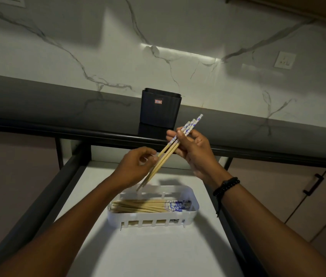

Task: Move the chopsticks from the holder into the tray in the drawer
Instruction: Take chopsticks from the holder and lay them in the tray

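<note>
**Item under transfer.** A small bundle of held chopsticks (170, 150), three or four as far as can be counted, is hanging in the air above the tray (195, 204). It is slanting from blue-and-white patterned tops at 1 o'clock down to bare tips at 7 o'clock. The tips are dipping just over the tray's far rim. Whether they are touching it cannot be told.

**Hands.** The right hand (196, 152) is gripping the bundle near its patterned end, fingers curled behind and thumb lying across the front. The left hand (136, 168) is pinching the lower shafts between thumb and fingertips, apparently steadying or aligning them.

**Tray.** The white slotted tray is sitting on the floor of the open drawer (158, 256), at 6 o'clock from the bundle. A good stack of laid chopsticks (144, 206) is lying flat inside, patterned ends pointing to 3 o'clock.

**Holder.** The black holder (160, 106) is standing on the counter (58, 104) at 12 o'clock from the hands, well apart from the tray. Nothing is showing above its rim, and its inside is hidden.

**Assessment.** The task is looking nearly done. Most of the stock is already lying in the tray. The bundle in hand is waiting to be laid down, turned to match the stack. Whether any pieces are waiting in the holder cannot be confirmed.

**Surroundings.** A beaded bracelet (226, 185) is sitting on the right wrist, and a wall socket (284, 59) is showing at 2 o'clock.
</note>
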